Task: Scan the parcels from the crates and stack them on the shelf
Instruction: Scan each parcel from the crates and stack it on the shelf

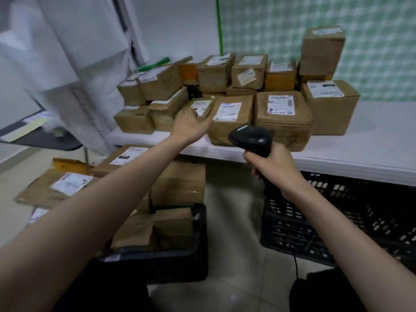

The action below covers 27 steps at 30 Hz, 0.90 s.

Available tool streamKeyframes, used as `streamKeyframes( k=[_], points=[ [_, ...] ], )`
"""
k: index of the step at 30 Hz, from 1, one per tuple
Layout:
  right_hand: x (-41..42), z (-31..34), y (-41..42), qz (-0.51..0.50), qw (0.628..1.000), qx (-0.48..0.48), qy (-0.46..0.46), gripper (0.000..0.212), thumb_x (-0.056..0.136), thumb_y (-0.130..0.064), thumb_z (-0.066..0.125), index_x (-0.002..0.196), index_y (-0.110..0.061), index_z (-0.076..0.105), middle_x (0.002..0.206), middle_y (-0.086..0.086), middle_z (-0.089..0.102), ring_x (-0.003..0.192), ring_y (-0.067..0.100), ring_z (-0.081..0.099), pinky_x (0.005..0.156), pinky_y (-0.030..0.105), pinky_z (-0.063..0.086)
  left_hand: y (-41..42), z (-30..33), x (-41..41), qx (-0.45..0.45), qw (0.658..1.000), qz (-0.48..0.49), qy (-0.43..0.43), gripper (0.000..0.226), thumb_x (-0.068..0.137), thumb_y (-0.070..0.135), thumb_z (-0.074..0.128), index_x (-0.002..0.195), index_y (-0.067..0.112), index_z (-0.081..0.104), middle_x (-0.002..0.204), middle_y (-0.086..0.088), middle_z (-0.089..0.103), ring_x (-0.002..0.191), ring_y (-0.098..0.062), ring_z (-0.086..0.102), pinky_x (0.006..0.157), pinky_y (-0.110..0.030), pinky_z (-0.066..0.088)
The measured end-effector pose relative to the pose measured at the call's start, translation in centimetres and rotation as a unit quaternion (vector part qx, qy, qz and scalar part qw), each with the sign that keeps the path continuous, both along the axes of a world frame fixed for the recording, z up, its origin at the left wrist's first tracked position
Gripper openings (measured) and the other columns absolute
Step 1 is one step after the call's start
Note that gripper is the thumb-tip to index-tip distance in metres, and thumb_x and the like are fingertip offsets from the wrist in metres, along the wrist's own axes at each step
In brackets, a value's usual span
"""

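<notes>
Bare shelf point(371, 140) right of stacked parcels point(283, 120) (left side crowded).

I'm looking into a parcel sorting room or small courier depot. Brown cardboard parcels point(234, 118) with printed shipping labels crowd a white shelf point(360, 152), more fill a black plastic crate point(180, 262) on the tiled floor point(229, 278), and a black handheld barcode scanner point(252, 140) is in use.
</notes>
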State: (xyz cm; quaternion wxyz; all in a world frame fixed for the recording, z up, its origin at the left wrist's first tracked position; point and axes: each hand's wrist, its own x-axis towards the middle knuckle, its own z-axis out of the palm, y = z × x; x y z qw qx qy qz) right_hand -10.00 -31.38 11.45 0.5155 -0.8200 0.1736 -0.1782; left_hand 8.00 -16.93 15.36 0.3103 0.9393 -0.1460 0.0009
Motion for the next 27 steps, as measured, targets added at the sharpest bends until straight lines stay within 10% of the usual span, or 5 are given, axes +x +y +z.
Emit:
streamKeyframes(
  k=[10, 20, 27],
  points=[
    [2.7, -4.4, 6.2, 0.052, 0.998, 0.031, 0.031, 0.014, 0.087, -0.019, 0.07, 0.081, -0.007, 0.071, 0.059, 0.005, 0.067, 0.05, 0.013, 0.063, 0.054, 0.029, 0.05, 13.3, -9.7, -2.5, 0.229, 0.972, -0.012, -0.043, 0.073, 0.097, 0.06, 0.051, 0.154, 0.016, 0.037, 0.155, -0.015, 0.038, 0.145, -0.035, 0.034, 0.121, -0.047, 0.025],
    [6.8, -8.6, 8.2, 0.105, 0.991, 0.032, 0.073, 0.012, 0.091, -0.022, 0.072, 0.1, -0.027, 0.065, 0.093, -0.007, 0.067, 0.081, 0.016, 0.071, 0.071, 0.031, 0.062, 13.0, -13.5, -1.6, 0.167, 0.986, -0.008, 0.0, 0.074, 0.1, 0.058, 0.049, 0.155, 0.013, 0.03, 0.156, -0.015, 0.032, 0.145, -0.032, 0.031, 0.116, -0.047, 0.034],
    [10.4, -12.3, 7.6, 0.08, 0.987, 0.092, 0.105, 0.038, 0.09, -0.03, 0.073, 0.126, -0.021, 0.066, 0.113, -0.005, 0.067, 0.107, 0.012, 0.06, 0.085, 0.028, 0.044, 11.7, -14.8, -0.4, 0.13, 0.991, 0.022, 0.028, 0.076, 0.1, 0.055, 0.052, 0.157, 0.013, 0.024, 0.159, -0.02, 0.025, 0.144, -0.036, 0.031, 0.117, -0.047, 0.032]
  ],
)
